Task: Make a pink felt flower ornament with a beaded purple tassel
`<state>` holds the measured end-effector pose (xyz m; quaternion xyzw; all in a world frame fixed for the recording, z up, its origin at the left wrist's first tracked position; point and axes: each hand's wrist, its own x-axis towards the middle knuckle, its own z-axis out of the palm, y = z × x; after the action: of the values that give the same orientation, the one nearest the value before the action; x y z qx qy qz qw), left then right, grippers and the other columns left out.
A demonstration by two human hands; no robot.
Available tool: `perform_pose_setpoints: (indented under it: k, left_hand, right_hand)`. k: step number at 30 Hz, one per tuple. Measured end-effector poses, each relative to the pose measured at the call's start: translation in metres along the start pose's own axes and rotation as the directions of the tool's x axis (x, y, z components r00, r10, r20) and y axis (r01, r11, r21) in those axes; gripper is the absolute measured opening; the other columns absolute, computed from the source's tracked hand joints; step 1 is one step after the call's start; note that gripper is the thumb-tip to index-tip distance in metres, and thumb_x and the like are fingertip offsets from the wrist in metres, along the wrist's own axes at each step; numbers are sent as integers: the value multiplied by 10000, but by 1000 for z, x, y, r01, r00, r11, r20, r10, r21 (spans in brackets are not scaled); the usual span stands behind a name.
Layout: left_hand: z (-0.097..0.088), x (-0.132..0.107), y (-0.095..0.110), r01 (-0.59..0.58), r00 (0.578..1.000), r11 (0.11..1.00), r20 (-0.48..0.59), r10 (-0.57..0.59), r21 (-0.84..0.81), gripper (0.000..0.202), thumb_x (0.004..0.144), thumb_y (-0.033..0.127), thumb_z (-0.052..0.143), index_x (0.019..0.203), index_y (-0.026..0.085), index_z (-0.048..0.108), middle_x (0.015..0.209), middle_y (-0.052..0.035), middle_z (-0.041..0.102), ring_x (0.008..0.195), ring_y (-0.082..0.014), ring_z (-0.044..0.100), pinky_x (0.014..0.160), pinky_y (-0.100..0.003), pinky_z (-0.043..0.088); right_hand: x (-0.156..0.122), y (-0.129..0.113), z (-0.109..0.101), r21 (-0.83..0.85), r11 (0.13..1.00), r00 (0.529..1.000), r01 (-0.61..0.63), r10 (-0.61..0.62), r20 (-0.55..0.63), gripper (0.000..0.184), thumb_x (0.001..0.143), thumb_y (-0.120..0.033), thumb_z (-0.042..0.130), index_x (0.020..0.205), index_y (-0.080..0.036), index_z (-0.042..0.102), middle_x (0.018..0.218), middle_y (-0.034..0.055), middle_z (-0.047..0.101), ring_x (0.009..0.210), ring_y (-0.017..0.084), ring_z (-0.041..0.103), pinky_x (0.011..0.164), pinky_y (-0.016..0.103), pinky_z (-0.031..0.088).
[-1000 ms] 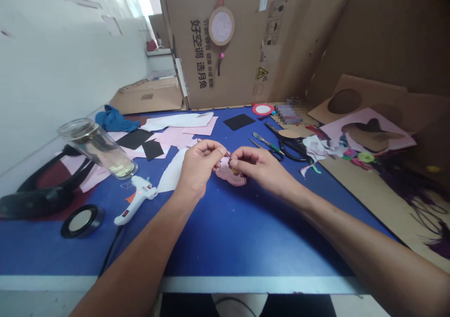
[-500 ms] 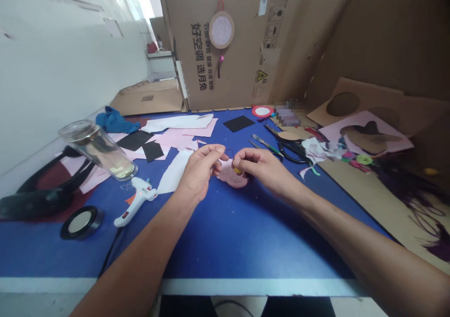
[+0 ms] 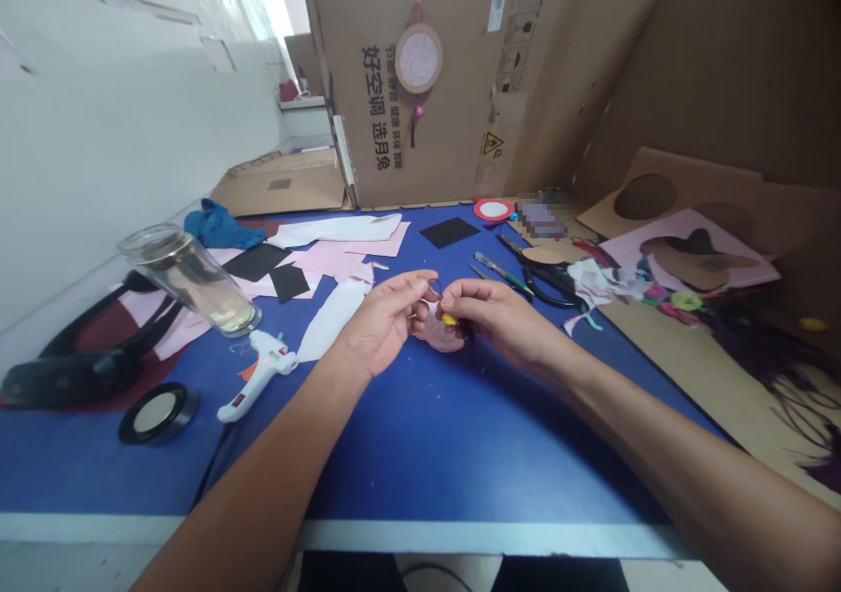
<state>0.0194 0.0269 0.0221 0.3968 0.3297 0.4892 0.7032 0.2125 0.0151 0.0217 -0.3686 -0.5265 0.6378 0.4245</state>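
Above the blue desk point(image 3: 420, 452), I read the left hand point(image 3: 385, 325) and right hand point(image 3: 503, 320) as narrow pinches over a pink felt piece point(image 3: 434, 334), probably keeping a fine thread point(image 3: 434, 287) taut.

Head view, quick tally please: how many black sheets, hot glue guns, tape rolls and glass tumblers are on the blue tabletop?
Black sheets: 3
Hot glue gun: 1
Black tape roll: 1
Glass tumbler: 1
Total: 6
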Motion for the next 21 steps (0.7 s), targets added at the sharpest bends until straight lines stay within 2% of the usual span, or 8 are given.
perform_pose_setpoints:
  k: [3,8,14,21]
  left_hand:
    - [-2,0,1,58,996,997,74,-53,-60,395,749,282,973,1091,149,823,840,-18,727,660,-91,607,623,-226,475]
    - [-2,0,3,103,987,990,129,-91,-91,354,748,244,978,1052,130,837,806,-23,717,662,-89,615,622,-212,497]
    - [-1,0,3,106,985,989,145,-91,-104,300,759,230,975,1011,129,846,807,-33,731,656,-80,631,628,-193,524]
    - [-1,2,1,58,992,994,119,-48,-90,249,739,199,985,928,132,837,763,-30,745,608,-76,629,590,-187,523]
  right_hand:
    - [-1,-1,0,88,996,998,-29,24,64,244,806,-369,867,755,-214,686,706,-1,651,617,144,504,606,305,401]
    - [-3,-3,0,135,989,987,-63,42,154,267,826,-387,888,761,-204,704,793,37,705,650,156,523,619,315,393]
    - [-3,-2,-3,170,984,983,-59,28,182,231,862,-358,883,789,-200,731,759,22,683,643,153,517,621,313,388]
    - [-3,-4,-3,170,983,979,-64,28,203,273,859,-391,904,799,-186,734,787,26,699,653,143,513,627,305,377]
